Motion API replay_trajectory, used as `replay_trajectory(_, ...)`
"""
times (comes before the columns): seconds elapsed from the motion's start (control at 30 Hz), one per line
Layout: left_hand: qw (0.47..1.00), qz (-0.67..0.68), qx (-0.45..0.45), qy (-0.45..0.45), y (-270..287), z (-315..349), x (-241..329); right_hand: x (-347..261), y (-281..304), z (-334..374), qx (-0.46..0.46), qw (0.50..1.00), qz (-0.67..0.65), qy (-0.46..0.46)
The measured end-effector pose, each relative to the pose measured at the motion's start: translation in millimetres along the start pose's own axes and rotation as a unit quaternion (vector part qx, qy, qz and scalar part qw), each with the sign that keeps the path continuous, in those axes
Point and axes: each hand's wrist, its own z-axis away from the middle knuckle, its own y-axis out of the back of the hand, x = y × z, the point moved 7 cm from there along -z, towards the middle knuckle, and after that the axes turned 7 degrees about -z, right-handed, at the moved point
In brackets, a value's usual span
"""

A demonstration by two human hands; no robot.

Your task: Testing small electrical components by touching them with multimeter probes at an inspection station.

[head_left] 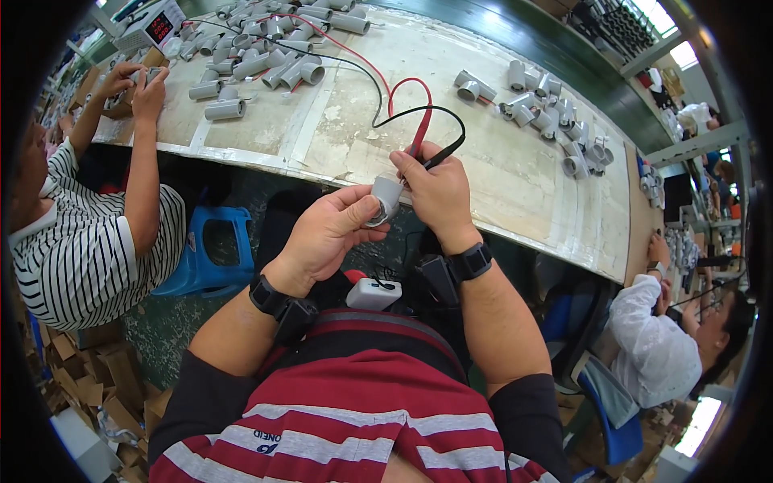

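A short grey plastic cylinder (387, 191) is gripped between the thumb and fingers of my left hand (326, 228), just beyond the near edge of the table. Close beside it, my right hand (440, 193) pinches a red test probe (422, 135) and a black test probe (448, 151) together. Their tips point down toward the cylinder; my fingers partly cover them, and I cannot tell whether they touch it. Red and black leads run from the probes across the table to a white meter-like box (153, 28) with a red lit display at the far left.
Grey cylindrical parts (266, 60) lie heaped at the table's far left, with another group (555, 117) to the right. A person in a striped shirt (97, 225) works at the left near a blue stool (213, 245). Another person in white (656, 338) sits at right.
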Motion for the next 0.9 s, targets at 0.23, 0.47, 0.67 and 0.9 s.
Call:
replay_trajectory(0.23,1.0,0.024,-0.012,-0.015,3.5,-1.9,-4.4,-3.9,0.7,0.9,-0.01,1.0,0.02,-0.015)
replay_trajectory(0.47,0.997,0.069,-0.014,-0.018,1.1,-0.9,-1.5,1.2,1.7,3.6,-0.015,1.0,0.007,0.016)
replay_trajectory(0.67,0.997,0.076,-0.023,-0.025,2.9,-1.5,-3.3,1.5,0.8,5.0,-0.015,0.999,0.001,0.033)
replay_trajectory(0.9,0.997,0.071,-0.017,-0.023,2.1,0.3,-3.6,0.9,1.1,5.9,-0.011,0.999,0.019,0.033)
